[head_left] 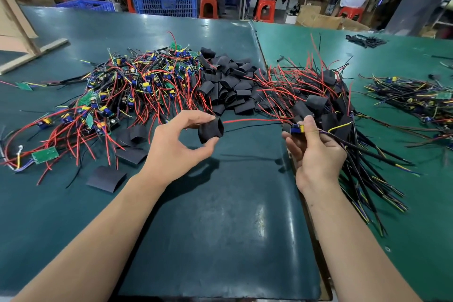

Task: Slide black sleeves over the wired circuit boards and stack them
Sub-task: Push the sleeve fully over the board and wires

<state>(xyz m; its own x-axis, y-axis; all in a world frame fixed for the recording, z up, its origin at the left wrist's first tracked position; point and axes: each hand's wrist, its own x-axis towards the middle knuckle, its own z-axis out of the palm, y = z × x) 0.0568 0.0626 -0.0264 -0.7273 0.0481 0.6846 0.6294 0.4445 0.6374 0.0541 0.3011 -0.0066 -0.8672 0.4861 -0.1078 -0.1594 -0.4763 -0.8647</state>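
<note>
Head view: left hand (181, 144) pinches black sleeve (210, 129), opening facing right; right hand (316, 152) holds circuit board (297, 128).

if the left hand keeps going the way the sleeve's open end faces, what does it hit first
Probably the circuit board pinched in the right hand; the left hand holds the black sleeve threaded on its red wire. Depth is uncertain.

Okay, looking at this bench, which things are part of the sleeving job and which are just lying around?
Part of the job:
- left hand pinching a black sleeve
- right hand holding a wired board
- pile of bare wired boards
- heap of empty sleeves
- stack of sleeved boards

Lying about:
- blue crate
- orange stools
- cardboard boxes
</note>
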